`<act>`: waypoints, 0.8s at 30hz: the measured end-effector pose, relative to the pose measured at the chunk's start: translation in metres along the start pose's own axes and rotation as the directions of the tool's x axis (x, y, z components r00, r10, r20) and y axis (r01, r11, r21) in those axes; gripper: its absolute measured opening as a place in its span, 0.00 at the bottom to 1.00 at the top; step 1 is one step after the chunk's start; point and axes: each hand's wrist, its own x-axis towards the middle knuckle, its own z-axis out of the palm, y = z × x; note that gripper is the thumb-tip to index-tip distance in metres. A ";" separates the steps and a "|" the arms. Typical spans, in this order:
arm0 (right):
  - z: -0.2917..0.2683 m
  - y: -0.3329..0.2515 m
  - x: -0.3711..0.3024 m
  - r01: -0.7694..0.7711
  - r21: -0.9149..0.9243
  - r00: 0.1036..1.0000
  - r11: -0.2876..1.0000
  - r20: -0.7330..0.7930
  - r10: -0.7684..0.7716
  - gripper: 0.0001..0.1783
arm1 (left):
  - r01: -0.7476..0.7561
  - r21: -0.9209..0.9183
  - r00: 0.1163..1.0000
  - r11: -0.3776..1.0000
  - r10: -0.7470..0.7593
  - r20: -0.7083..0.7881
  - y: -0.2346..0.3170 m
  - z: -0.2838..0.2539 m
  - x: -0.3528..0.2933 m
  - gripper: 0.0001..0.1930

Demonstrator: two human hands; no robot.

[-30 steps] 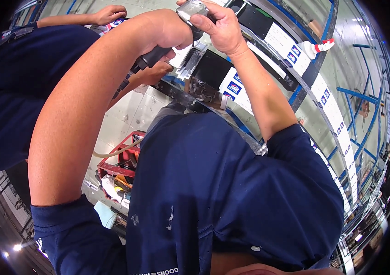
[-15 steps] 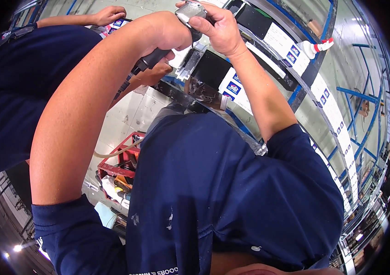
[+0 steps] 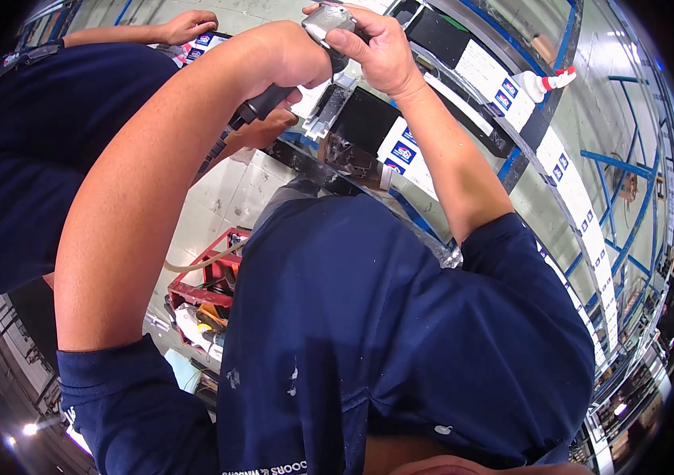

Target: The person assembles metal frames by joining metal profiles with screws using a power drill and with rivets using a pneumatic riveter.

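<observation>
A hand-held power tool with a silver metal head [image 3: 327,22] and a black handle [image 3: 267,101] is raised at the top of the view, over an aluminium frame. My left hand [image 3: 293,57] wraps round it where the handle meets the head. From the other side my right hand [image 3: 382,57] grips the head, thumb pressed on the metal. A cord or hose trails from the handle, behind my left forearm. Below the tool lies a cut end of grey aluminium profile [image 3: 323,111]. The tool's working end cannot be made out.
A co-worker in dark blue [image 3: 76,134] stands close on my left, one hand [image 3: 192,26] resting at the frame, another [image 3: 272,128] beneath my wrist. A white spray bottle [image 3: 533,85] with red trigger stands at right. A red tool carrier [image 3: 182,293] sits on the floor; blue racks [image 3: 622,163] stand beyond.
My left forearm has shifted very slightly to the right. Both hands keep the same hold on the power tool.
</observation>
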 end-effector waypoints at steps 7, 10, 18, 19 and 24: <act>0.001 0.007 -0.001 0.289 -0.150 0.956 0.945 -0.007 -0.294 0.25 | -0.006 -0.017 1.000 1.000 0.007 0.015 -0.002 0.004 0.002 0.13; 0.005 0.006 0.003 0.197 0.054 0.980 0.979 -0.015 -0.196 0.25 | 0.002 0.001 1.000 1.000 -0.002 0.021 -0.005 0.002 0.004 0.12; 0.001 -0.001 -0.001 -0.005 -0.042 1.000 0.999 -0.028 0.004 0.24 | -0.012 0.001 1.000 1.000 0.012 0.013 0.001 0.000 0.001 0.12; 0.001 0.003 0.000 0.038 -0.036 0.998 0.999 -0.039 -0.040 0.24 | -0.012 0.008 1.000 1.000 0.012 0.010 0.003 0.000 0.000 0.12; 0.000 0.009 -0.001 0.060 -0.011 0.997 0.998 -0.055 -0.060 0.24 | -0.011 -0.002 0.999 1.000 0.011 0.033 -0.002 0.000 0.008 0.12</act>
